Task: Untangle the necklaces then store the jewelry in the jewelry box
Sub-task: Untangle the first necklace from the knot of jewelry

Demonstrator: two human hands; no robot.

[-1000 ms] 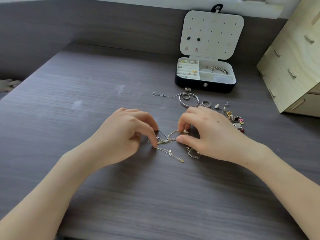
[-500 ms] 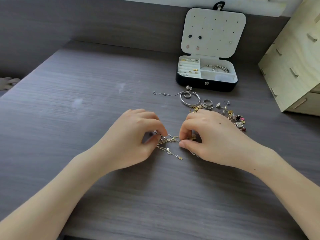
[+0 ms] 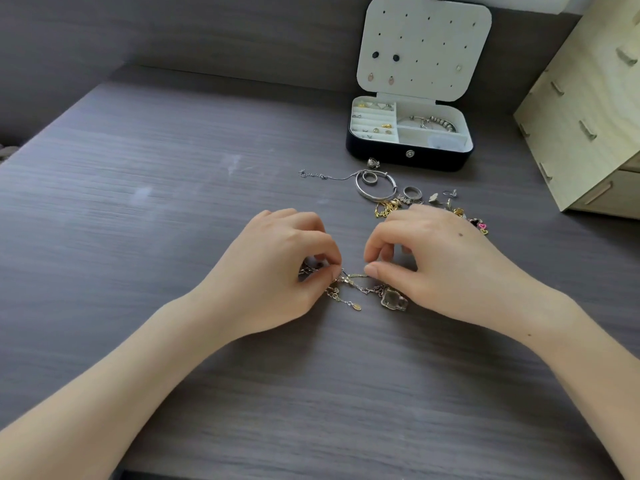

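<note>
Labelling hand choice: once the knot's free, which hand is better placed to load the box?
Right, likely. Both pinch the tangled necklaces, but the right hand lies next to the loose jewelry pile, with the open jewelry box beyond it; the left hand is farther from both.

A grey wood-grain table [image 3: 173, 202] carries an open black jewelry box [image 3: 408, 157] near its far edge. Just in front of the box lie 1 silver bangle [image 3: 363, 194], a thin silver chain [image 3: 313, 175] trailing left, 1 ring [image 3: 412, 192], and scattered earrings and charms [image 3: 459, 212]. Farther in front lie the tangled necklaces [image 3: 353, 284]. Right of the box stands a wooden drawer unit [image 3: 588, 116].
</note>
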